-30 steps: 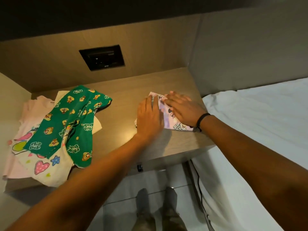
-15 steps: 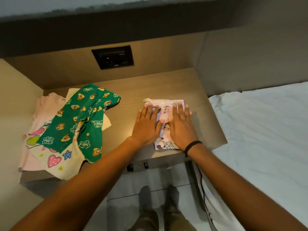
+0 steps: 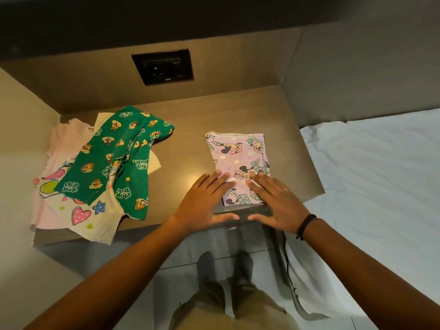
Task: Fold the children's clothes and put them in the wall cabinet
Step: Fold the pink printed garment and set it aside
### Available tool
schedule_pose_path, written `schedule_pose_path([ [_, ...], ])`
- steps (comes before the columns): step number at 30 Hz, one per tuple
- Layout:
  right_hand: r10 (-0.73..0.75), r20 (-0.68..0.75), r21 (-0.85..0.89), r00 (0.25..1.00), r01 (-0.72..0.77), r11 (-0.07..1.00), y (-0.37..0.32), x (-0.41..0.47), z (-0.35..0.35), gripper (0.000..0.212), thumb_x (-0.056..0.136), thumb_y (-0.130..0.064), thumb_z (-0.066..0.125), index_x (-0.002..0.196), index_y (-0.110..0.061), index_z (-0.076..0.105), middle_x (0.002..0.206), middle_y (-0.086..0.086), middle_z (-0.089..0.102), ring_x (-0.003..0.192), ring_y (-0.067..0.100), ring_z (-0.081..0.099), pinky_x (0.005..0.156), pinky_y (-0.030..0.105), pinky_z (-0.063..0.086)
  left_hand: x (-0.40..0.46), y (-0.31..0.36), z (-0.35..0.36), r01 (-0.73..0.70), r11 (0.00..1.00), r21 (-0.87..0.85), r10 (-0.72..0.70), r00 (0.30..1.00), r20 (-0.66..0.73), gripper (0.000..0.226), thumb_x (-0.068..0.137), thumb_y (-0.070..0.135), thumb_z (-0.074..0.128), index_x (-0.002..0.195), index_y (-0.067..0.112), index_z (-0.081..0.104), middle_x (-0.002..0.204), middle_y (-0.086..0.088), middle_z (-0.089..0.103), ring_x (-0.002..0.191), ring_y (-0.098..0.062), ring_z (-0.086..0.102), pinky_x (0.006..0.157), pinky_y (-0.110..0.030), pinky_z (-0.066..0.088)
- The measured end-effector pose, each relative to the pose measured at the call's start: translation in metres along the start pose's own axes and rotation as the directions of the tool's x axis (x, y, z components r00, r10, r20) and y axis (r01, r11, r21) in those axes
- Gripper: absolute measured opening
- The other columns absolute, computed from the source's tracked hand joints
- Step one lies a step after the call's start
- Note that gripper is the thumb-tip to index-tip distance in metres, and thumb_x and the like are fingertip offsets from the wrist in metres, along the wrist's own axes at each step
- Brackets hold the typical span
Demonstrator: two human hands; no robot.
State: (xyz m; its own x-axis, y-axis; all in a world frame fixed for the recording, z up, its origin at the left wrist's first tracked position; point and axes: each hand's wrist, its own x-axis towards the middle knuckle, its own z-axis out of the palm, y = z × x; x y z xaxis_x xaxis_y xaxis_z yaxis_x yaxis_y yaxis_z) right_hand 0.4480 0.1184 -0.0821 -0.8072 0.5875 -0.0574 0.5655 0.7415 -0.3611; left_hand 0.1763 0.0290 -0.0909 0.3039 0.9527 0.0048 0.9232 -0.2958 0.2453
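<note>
A: Where is the folded piece?

B: The lilac folded garment [image 3: 239, 163] lies flat on the wooden shelf [image 3: 190, 120], toward the shelf's right end and near its front edge, squared into 1 neat rectangle.

A: And the hands?

B: Both are flat and spread, pinching nothing. The left hand [image 3: 204, 203] has its fingertips on the garment's near left corner; the right hand [image 3: 276, 203] covers the near right corner, a black wristband [image 3: 306, 226] behind it. Whether the palms press down or only rest, I cannot tell.

A: What else is on that shelf?

B: At its left end, well apart from the folded piece, green patterned trousers [image 3: 119, 160] sprawl unfolded over a cream shirt with hearts [image 3: 88, 217] and a pink top [image 3: 64, 144]. A black socket panel [image 3: 163, 67] sits in the wall behind the shelf; a white bed [image 3: 376, 177] lies to its right.
</note>
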Motion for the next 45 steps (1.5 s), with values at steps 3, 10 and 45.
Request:
schedule_pose_path([
  [3,-0.044,-0.101,0.048,0.994,0.049,0.998,0.001,-0.009,0.009,0.059,0.097,-0.035,0.060,0.153,-0.022,0.048,0.159,0.004,0.044,0.145,0.025,0.040,0.119,0.048,0.035,-0.013,0.003,0.007,-0.022,0.999,-0.023,0.020,0.996,-0.090,0.069,0.099,0.067,0.057,0.154,0.027,0.048,0.166,0.000,0.042,0.158,-0.022,0.031,0.127,-0.046,0.029],
  [10,0.177,-0.326,0.456,0.929,-0.010,0.890,-0.030,0.018,-0.033,0.020,0.100,-0.031,0.067,0.112,-0.016,0.072,0.108,-0.002,0.072,0.100,0.015,0.064,0.083,0.034,0.054,-0.003,0.020,-0.012,0.115,0.832,-0.543,-0.386,0.822,-0.418,0.030,0.101,0.041,0.065,0.121,0.019,0.069,0.111,0.013,0.069,0.099,-0.008,0.058,0.091,-0.044,0.051],
  [45,0.352,-0.085,0.038,0.932,-0.350,0.936,0.017,0.051,-0.014,0.063,0.111,-0.040,0.026,0.165,-0.013,0.009,0.173,0.006,0.007,0.159,0.021,0.000,0.128,0.040,0.006,0.095,0.058,0.009,0.418,0.891,-0.178,-0.422,0.907,0.017,0.072,0.108,0.045,0.011,0.168,0.006,0.012,0.176,-0.014,0.016,0.164,-0.029,0.010,0.133,-0.043,0.004],
])
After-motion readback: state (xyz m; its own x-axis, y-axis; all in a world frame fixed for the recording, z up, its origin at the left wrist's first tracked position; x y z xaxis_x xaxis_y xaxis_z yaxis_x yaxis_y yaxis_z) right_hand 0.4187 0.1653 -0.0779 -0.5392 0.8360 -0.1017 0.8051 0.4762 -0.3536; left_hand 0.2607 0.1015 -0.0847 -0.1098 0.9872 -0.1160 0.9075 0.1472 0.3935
